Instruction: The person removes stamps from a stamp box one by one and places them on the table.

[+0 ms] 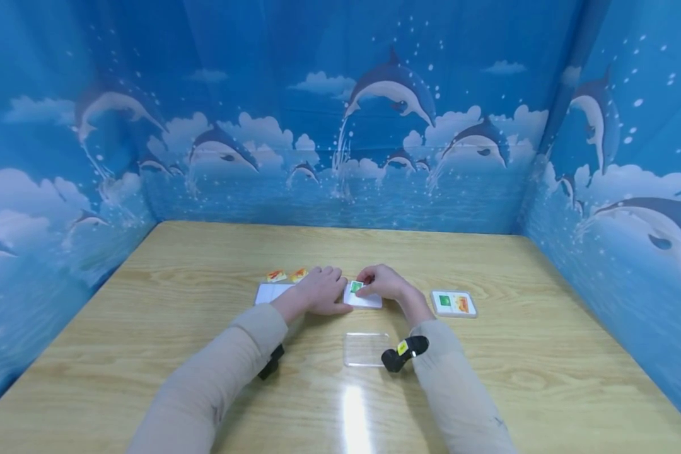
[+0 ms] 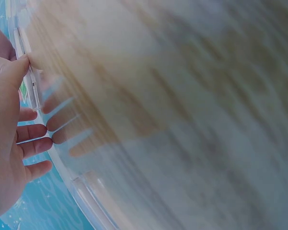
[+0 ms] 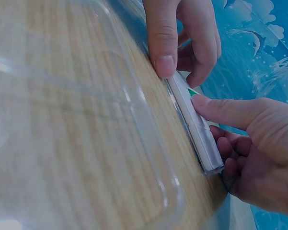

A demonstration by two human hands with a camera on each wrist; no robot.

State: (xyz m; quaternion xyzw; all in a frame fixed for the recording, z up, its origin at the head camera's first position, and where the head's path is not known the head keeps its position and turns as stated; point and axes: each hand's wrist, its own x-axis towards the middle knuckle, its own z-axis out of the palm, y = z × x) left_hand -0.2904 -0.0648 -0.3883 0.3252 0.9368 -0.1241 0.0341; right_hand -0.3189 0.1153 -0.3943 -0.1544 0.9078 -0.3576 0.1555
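A flat white card case (image 1: 369, 302) lies on the table between the two hands. The left hand (image 1: 321, 291) holds its left end, thumb at the near edge, with the remaining fingers spread out in the left wrist view. From the right, the right hand (image 1: 387, 282) pinches a small card with a green picture (image 1: 356, 287) over the left part of the case. In the right wrist view the right thumb lies along the top of the white case (image 3: 199, 129), with the fingers curled beyond its far side.
Two small orange picture cards (image 1: 276, 275) lie behind another white case (image 1: 269, 292), partly hidden by the left hand. A clear plastic lid (image 1: 366, 349) lies nearer. At right lies a case with green and orange pictures (image 1: 454, 303). A dolphin-print curtain (image 1: 340, 189) surrounds the table.
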